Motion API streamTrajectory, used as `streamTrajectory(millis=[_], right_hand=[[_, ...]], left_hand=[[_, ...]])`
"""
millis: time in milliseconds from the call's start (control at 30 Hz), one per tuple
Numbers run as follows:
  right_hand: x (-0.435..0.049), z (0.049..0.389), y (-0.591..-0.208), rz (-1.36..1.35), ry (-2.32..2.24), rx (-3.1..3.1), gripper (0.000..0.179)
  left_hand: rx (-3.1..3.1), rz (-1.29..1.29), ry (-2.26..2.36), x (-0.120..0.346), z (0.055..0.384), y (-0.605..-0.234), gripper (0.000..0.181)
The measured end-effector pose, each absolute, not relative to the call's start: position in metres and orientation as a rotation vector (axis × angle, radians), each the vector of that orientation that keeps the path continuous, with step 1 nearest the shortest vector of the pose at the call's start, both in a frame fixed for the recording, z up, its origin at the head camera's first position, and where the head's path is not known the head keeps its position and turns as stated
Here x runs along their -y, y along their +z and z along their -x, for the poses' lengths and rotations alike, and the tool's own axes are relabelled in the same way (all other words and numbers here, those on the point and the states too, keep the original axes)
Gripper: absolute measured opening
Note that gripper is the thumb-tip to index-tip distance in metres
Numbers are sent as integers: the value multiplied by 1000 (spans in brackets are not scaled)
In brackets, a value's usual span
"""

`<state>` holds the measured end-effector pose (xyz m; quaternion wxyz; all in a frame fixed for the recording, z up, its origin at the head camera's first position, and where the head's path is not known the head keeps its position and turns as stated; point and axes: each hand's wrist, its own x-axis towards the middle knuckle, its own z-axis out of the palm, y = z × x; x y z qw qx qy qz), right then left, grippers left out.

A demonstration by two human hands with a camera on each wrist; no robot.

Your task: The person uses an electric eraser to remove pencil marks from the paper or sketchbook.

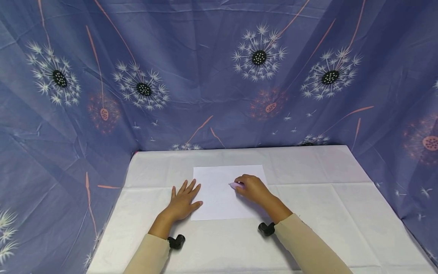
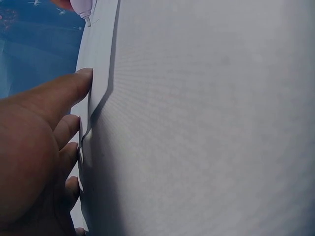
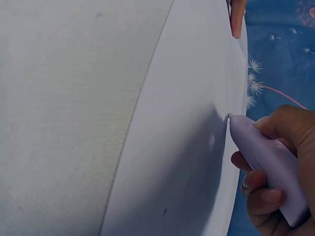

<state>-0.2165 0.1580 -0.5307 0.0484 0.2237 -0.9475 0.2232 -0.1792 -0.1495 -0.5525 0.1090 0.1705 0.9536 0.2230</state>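
A white sheet of paper lies flat on the white-covered table. My left hand rests with fingers spread at the sheet's left edge, its thumb on the paper. Over the right half of the sheet, my right hand grips a chunky lilac pen-shaped tool with a narrow tip. The tip points left and down, right at the paper's surface. Thumb and curled fingers wrap the tool's body in the right wrist view. A short dark mark shows on the paper there.
A white cloth with fold creases covers the table. Blue-purple curtains with dandelion prints hang behind and at both sides. Black wrist-worn devices sit at the cuffs of the beige sleeves.
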Motion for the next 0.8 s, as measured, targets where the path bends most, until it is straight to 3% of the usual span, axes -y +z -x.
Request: streamTrajectory(millis=[800], right_hand=[[-154, 213, -529, -707, 701, 2897, 19]], left_hand=[[-2797, -502, 670, 149, 178, -551, 67]])
